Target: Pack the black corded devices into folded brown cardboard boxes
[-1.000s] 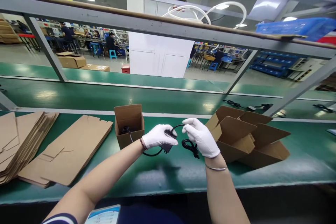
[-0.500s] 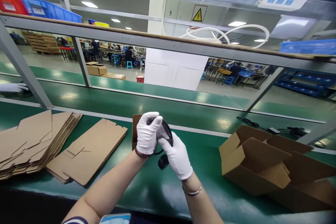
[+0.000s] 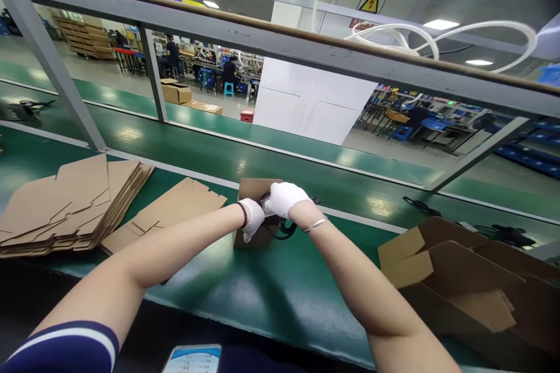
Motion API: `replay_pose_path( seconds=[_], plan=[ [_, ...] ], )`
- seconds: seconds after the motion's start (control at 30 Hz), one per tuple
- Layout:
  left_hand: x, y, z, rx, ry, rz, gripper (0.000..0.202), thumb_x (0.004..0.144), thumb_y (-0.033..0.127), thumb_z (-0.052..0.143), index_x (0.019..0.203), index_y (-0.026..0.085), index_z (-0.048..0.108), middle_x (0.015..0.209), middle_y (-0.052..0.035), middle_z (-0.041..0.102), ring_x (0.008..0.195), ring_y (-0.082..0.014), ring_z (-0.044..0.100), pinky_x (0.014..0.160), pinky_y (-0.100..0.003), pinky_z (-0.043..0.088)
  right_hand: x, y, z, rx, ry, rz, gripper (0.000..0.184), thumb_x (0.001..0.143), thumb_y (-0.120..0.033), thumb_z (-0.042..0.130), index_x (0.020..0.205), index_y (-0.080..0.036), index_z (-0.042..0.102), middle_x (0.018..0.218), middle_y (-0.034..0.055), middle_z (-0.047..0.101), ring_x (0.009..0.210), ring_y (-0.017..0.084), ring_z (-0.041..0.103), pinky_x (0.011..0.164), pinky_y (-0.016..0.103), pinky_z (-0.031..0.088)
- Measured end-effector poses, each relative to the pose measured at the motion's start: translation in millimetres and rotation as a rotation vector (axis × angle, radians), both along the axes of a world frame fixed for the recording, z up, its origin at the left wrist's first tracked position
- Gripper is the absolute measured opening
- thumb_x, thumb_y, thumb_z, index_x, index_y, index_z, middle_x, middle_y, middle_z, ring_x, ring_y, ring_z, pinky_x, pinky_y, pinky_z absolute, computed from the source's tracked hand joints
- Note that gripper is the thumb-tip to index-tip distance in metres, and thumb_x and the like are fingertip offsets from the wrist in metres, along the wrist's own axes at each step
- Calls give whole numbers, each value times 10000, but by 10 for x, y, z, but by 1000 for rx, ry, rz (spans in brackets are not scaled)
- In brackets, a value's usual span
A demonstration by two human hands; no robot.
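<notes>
My right hand (image 3: 289,199), white-gloved, is closed on a black corded device whose black cable (image 3: 285,232) hangs in a loop below. A greyish part of the device shows between the two hands; the rest is hidden. Both hands are at a small open cardboard box (image 3: 261,186), which stands upright on the green bench. My left hand (image 3: 252,219), also gloved, is against the box's left side with its fingers curled. What those fingers grip cannot be made out.
Flat cardboard blanks (image 3: 83,204) are stacked at left, with further blanks (image 3: 175,210) beside my left arm. Open cardboard boxes (image 3: 464,274) stand at right. Behind them lie black cables (image 3: 503,236). A metal frame rail (image 3: 262,41) crosses above the bench.
Both hands have moved forward from in front of the box to its opening, carrying the black device. My right hand now covers most of it. The camera view has tipped downward.
</notes>
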State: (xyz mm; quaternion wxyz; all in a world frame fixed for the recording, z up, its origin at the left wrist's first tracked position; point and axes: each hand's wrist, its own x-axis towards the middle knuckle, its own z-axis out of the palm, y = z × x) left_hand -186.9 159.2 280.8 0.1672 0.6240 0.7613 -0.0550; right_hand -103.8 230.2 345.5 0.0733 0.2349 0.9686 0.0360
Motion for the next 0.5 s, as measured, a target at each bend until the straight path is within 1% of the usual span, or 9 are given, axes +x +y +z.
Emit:
replay_pose_path(
  seconds=[0.07,0.13,0.2,0.27,0.33,0.4,0.5],
  plan=[
    [32,39,-55,-25,46,11,463,324,358,899,737,229,734,777,-56,724,886,-309,645,845,-386,483,-207,-100,-50,-7,-74,27,252,749,-275,674,930,-101,696,949,211,693,907,298,679,773,350,525],
    [20,29,-78,-49,88,13,482,313,313,900,760,238,737,824,-54,730,904,-322,640,847,-404,485,-331,-169,-131,-4,-145,47,239,705,-234,716,904,-102,715,929,214,698,923,310,676,793,373,527],
    [7,-31,-86,-53,119,0,519,311,268,898,806,256,741,875,-47,734,913,-325,639,850,-412,484,-384,-206,-224,-3,-201,65,227,706,-215,717,903,-103,725,921,215,701,930,320,675,793,394,532],
    [27,-133,-98,-27,141,-19,535,347,261,889,860,272,740,900,-43,732,910,-317,638,844,-405,481,-392,-228,-318,-1,-238,82,211,732,-204,695,914,-104,730,933,220,700,937,327,673,786,409,537],
    [87,-261,-130,20,162,-29,479,415,290,872,874,256,737,889,-62,728,899,-316,637,830,-407,473,-388,-251,-413,0,-261,101,211,762,-185,661,940,-95,728,968,232,694,955,332,668,788,419,538],
    [161,-391,-184,83,184,-24,378,492,301,846,842,214,734,860,-97,719,892,-326,635,823,-422,457,-396,-278,-511,-1,-282,120,221,782,-159,628,967,-85,723,1004,239,687,980,336,659,793,431,538],
    [239,-532,-285,197,206,-14,240,592,267,797,791,163,714,823,-129,706,884,-325,632,822,-436,430,-463,-311,-643,-19,-338,146,223,752,-103,626,949,-77,727,987,227,695,955,352,664,773,467,544]
  ],
)
